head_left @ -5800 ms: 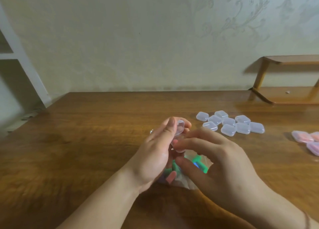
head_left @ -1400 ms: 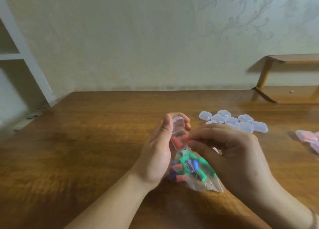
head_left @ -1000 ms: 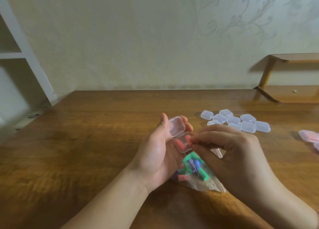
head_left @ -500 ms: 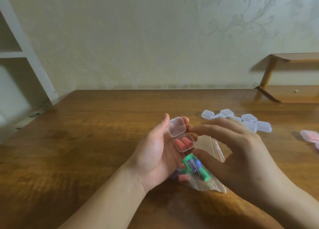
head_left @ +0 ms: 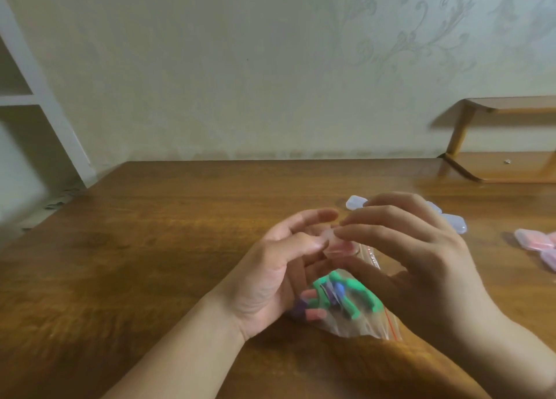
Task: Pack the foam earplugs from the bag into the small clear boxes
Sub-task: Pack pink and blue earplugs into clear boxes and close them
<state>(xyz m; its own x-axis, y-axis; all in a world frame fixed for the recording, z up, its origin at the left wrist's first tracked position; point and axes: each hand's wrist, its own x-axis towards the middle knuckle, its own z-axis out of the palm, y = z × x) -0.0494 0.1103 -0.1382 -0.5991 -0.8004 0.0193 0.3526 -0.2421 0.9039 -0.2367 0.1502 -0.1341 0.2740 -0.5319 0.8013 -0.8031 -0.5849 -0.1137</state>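
Both my hands meet over the middle of the brown wooden tabletop [head_left: 150, 248], clamped together on one small clear plastic box [head_left: 334, 242] with pink showing inside it. My left hand [head_left: 279, 275] cradles the box from the near-left side, thumb tip against its edge, palm turned toward me. My right hand [head_left: 415, 260] comes over from the right, fingers curled, fingertips [head_left: 341, 233] pressing on the box's top. The frame is blurred there; I cannot tell whether the lid is fully down.

Under and just behind my hands lies the clear zip-top plastic bag [head_left: 361, 323], flat on the tabletop, red seal line along its right edge. Inside it: loose foam earplugs [head_left: 340, 293], green, blue, purple and pink, bunched near my left palm.

Beyond my right hand, partly hidden by its fingers, a cluster of small clear empty-looking boxes [head_left: 454, 222] sits on the tabletop; only a few show. Further right, at the frame edge, small clear boxes with pink contents [head_left: 532, 242] lie close together, well apart from the bag.

Back right corner: a low wooden two-tier shelf [head_left: 505, 166] standing on the tabletop against the pale patterned wall [head_left: 270, 67]. Far left: a white shelving unit [head_left: 36, 97].
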